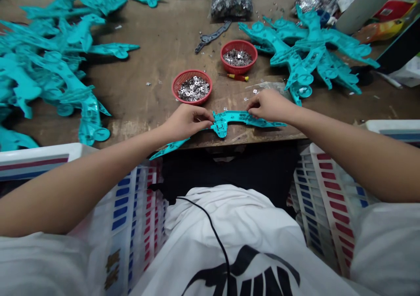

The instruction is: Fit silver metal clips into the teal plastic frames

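Observation:
A long, curved teal plastic part (220, 129) lies at the table's front edge, its left tip sticking out past the edge. My left hand (190, 122) is closed, thumb and fingers pinching the part left of its middle. With fingertips together, my right hand (271, 106) grips the part's upper edge on the right half. Whether a small metal clip is under either set of fingertips is hidden. Just beyond the part stands a red basket (175, 91) of small metal clips (194, 88). A few loose clips (255, 92) lie close to my right hand.
A second red basket (238, 70) of clips stands farther back, with a yellow-handled screwdriver (238, 77) before it. Teal parts are piled left (65, 64) and right (305, 51). Behind are a grey part (213, 36) and a bag of metal pieces (231, 1). Plastic crates (123, 200) flank my lap.

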The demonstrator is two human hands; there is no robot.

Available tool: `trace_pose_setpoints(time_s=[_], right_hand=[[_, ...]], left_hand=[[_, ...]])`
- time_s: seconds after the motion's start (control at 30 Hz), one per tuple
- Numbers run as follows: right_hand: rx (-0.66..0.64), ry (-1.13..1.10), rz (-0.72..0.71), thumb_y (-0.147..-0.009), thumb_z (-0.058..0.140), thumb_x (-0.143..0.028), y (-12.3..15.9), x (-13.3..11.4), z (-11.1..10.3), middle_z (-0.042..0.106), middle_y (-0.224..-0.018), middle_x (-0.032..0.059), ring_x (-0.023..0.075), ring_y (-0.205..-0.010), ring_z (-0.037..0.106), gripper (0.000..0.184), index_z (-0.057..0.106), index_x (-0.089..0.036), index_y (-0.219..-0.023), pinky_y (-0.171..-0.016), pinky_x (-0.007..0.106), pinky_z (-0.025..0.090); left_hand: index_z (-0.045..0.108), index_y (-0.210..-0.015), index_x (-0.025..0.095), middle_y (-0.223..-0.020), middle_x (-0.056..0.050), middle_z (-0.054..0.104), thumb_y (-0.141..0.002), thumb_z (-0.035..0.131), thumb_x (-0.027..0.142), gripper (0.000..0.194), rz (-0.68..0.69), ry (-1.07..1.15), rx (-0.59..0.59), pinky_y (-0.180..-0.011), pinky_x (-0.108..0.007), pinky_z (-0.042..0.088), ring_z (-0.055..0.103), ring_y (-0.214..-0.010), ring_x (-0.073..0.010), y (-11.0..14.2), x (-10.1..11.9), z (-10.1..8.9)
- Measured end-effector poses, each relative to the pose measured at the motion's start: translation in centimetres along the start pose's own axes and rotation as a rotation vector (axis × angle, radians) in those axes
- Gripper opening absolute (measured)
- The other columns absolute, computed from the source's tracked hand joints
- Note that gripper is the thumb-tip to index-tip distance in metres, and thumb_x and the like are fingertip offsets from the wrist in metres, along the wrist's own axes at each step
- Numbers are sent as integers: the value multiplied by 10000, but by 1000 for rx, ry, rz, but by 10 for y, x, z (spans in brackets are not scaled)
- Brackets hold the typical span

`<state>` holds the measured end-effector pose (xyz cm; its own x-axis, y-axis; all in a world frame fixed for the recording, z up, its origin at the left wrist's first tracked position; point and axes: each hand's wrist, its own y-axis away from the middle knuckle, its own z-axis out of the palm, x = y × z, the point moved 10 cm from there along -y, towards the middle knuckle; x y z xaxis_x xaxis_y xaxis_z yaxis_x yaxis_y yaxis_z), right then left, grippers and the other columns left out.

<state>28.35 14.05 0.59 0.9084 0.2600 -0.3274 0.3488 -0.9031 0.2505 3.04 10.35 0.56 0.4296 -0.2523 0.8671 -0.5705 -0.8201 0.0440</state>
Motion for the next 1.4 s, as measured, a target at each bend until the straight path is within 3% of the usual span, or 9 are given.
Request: trace_pose_setpoints(time_s=[0.13, 0.3, 0.5, 0.77, 0.9, 1.07, 1.2, 1.27, 1.4], right_hand=[[13, 97, -136, -1093, 737, -116, 1, -14, 3, 994, -1259, 133, 385, -1230, 926, 396, 1045, -201, -1327, -1158, 478, 699], [-70, 163, -273, -1108, 748, -131, 3, -27, 17, 980, -1343, 168, 400, -1239, 921, 372, 1037, -190, -1334, -1159, 491, 679], [-123, 246, -252, -1190, 655, -181, 0, -27, 28, 955, -1273, 215, 414, -1190, 898, 361, 1001, -168, -1292, -1066, 504, 648], [-183, 447, -260, -1183, 612, -200, 8, -45, 30, 929, -1288, 237, 411, -1158, 892, 340, 946, -151, -1225, -983, 484, 647], [-161, 421, -284, -1209, 643, -251, 13, -46, 31, 891, -1441, 275, 438, -1286, 872, 385, 877, -99, -1475, -1096, 491, 655], [-115, 355, -271, -1114, 967, -601, 18, -40, 41, 705, -1799, 379, 613, -1669, 684, 1000, 616, -66, -1882, -1361, 666, 589], [-210, 383, -213, -1181, 862, -437, 19, -33, 46, 765, -1710, 355, 542, -1519, 812, 759, 675, -88, -1829, -1214, 566, 679], [-216, 350, -185, -1223, 724, -319, 17, -28, 35, 799, -1671, 333, 495, -1474, 845, 570, 732, -87, -1744, -1215, 536, 676], [-178, -138, -112, -1200, 690, -334, 13, -18, 6, 908, -1457, 204, 404, -1301, 882, 404, 778, -209, -1574, -1176, 530, 690]], left_hand=[[934, -1009, 196, -955, -66, 929, -981, 881, 495, 305, 22, -50, -14, -993, -354, 731, 880, -949, -253, 0, -1, 2], [963, -1091, 199, -1043, -76, 960, -1063, 817, 450, 292, 113, -145, -79, -1001, -334, 707, 899, -1018, -253, 2, 1, 7], [919, -1188, 231, -1389, -150, 973, -1188, 714, 341, 233, 363, -330, -281, -1119, -374, 704, 928, -1242, -294, 12, 9, 34], [898, -1201, 222, -1367, -179, 960, -1253, 632, 226, 271, 484, -453, -333, -1135, -400, 706, 922, -1273, -322, 20, 21, 46], [903, -1206, 229, -1333, -165, 962, -1251, 621, 243, 286, 469, -476, -335, -1099, -380, 707, 916, -1226, -306, 22, 24, 48], [938, -1262, 201, -1275, -160, 957, -1212, 627, 300, 330, 281, -611, 53, -1142, -453, 719, 908, -1237, -338, -2, 10, -8], [925, -1526, 128, -1641, -233, 893, -1157, 588, 259, 517, 94, -683, 197, -1399, -627, 659, 838, -1577, -434, -16, -6, -55], [872, -1663, 141, -1771, -227, 828, -1186, 580, 299, 581, 144, -673, 194, -1453, -669, 630, 783, -1679, -451, -6, 15, -62], [859, -1694, 338, -1750, -114, 841, -1304, 575, 420, 489, 509, -627, 258, -1532, -723, 543, 697, -1792, -425, 57, 116, -51]])
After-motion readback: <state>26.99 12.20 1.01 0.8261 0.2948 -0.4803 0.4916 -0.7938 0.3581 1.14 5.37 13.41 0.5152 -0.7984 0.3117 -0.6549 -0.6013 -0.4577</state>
